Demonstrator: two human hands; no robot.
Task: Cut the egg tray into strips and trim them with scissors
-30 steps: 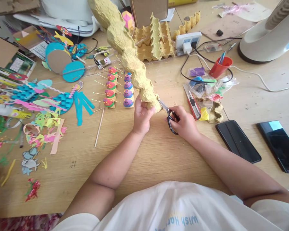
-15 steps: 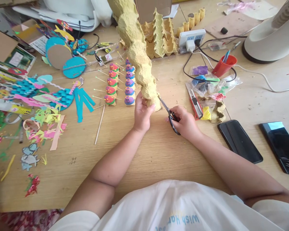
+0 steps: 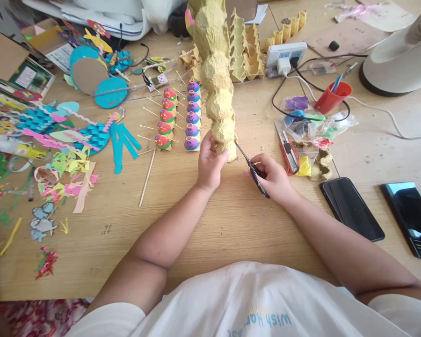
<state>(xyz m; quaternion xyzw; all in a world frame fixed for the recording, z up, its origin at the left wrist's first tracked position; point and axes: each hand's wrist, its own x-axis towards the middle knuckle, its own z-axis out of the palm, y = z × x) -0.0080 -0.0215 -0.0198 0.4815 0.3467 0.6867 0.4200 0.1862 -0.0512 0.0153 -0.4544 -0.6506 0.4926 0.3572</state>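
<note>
Swung rightward, the carton strip (image 3: 220, 100) points ahead lengthwise, left hand (image 3: 210, 167) gripping it, right hand (image 3: 272, 180) holding scissors (image 3: 253, 170).

White shirt (image 3: 196, 299), 5 o'clock from centre: light-blue lettering upside down, "Wish Har", remainder lost in folds; second line partly visible, apparently ending "st". Yellow marks beside it, illegible. Wooden table (image 3: 133, 262), 8 o'clock: two handwritten lines, upper seemingly "99", lower seemingly "124"; digits uncertain. Green box (image 3: 38, 77), 10 o'clock: white label, print too small. Brown board (image 3: 340, 44), 2 o'clock: tiny print, unreadable.
</note>
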